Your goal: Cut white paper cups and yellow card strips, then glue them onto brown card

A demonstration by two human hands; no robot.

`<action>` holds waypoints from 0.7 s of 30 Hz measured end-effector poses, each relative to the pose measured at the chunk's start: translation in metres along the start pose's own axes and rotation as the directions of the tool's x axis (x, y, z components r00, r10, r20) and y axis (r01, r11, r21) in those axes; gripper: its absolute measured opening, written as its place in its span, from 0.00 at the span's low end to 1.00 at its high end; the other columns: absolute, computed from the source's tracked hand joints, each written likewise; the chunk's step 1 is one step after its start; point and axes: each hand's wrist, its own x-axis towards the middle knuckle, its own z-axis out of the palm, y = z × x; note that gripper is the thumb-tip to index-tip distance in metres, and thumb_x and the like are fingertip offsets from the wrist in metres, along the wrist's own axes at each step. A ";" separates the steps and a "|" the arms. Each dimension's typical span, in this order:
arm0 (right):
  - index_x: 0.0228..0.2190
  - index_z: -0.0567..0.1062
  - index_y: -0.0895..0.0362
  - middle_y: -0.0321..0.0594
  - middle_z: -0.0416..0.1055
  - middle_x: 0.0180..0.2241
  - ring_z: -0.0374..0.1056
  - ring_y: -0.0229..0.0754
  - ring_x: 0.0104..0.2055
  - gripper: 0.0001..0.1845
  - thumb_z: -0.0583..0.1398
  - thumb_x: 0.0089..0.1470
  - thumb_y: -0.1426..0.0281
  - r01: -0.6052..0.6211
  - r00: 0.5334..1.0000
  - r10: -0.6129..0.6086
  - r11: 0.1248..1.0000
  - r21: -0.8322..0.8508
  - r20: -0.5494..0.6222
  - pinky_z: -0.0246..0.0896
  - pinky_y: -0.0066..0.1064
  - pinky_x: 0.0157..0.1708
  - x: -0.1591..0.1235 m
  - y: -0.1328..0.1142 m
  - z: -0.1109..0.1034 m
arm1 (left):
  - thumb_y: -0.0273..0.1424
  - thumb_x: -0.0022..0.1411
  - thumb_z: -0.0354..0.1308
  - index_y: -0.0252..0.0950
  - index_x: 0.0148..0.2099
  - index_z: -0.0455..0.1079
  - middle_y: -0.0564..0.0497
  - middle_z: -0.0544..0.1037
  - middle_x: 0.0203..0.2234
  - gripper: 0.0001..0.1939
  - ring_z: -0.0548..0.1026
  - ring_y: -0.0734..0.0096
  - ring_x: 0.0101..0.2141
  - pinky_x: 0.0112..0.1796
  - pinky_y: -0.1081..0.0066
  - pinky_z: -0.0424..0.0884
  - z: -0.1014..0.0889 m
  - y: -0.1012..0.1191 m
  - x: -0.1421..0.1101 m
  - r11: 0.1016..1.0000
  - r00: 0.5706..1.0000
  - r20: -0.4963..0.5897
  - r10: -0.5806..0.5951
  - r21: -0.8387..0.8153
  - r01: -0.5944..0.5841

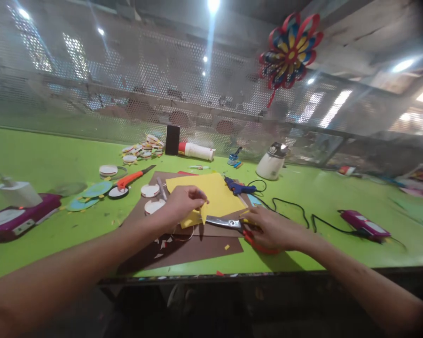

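Note:
My left hand (186, 203) pinches a small piece of yellow paper (204, 212), its fingers closed together. In my right hand (268, 227) is a pair of scissors (223, 222) with a red-orange handle. The blades point left and reach the yellow piece just below my left fingertips. Under my hands lies a larger sheet of yellow paper (218, 188) on top of brown sheets (215, 249). Small white and yellow scraps are scattered on the brown. Beside the left hand are white discs (150, 190).
A blue glue gun (238, 186) lies behind my right hand, its black cord trailing right to a purple power strip (364, 225). Another purple strip (21, 216) sits left. Orange-handled scissors (131, 179), a white jug (270, 162) and a phone (172, 140) stand or lie farther back.

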 end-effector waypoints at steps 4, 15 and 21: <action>0.52 0.70 0.53 0.46 0.70 0.44 0.64 0.46 0.46 0.23 0.55 0.55 0.75 0.043 0.999 -0.043 0.993 0.109 0.002 0.60 0.32 0.42 0.000 0.010 0.011 | 0.23 0.45 0.57 0.36 0.27 0.74 0.51 0.79 0.22 0.06 0.74 0.70 0.24 0.27 0.72 0.68 0.003 -0.015 0.011 0.991 1.000 0.006 0.021 0.135 -0.022; 0.54 0.67 0.51 0.45 0.63 0.48 0.59 0.49 0.51 0.36 0.59 0.41 0.80 0.068 0.994 -0.089 0.960 0.272 0.065 0.58 0.40 0.50 -0.005 0.021 0.014 | 0.28 0.43 0.59 0.39 0.26 0.76 0.49 0.80 0.24 0.05 0.76 0.62 0.30 0.34 0.67 0.68 0.002 -0.032 0.017 0.931 0.997 -0.029 0.073 0.361 -0.057; 0.49 0.70 0.51 0.43 0.64 0.43 0.63 0.45 0.43 0.25 0.58 0.48 0.77 0.012 0.999 -0.025 0.956 0.293 0.041 0.64 0.34 0.42 -0.020 0.022 0.016 | 0.31 0.43 0.59 0.40 0.24 0.77 0.50 0.81 0.22 0.06 0.76 0.60 0.28 0.33 0.67 0.67 -0.004 -0.032 0.020 0.936 0.999 0.007 0.044 0.348 -0.044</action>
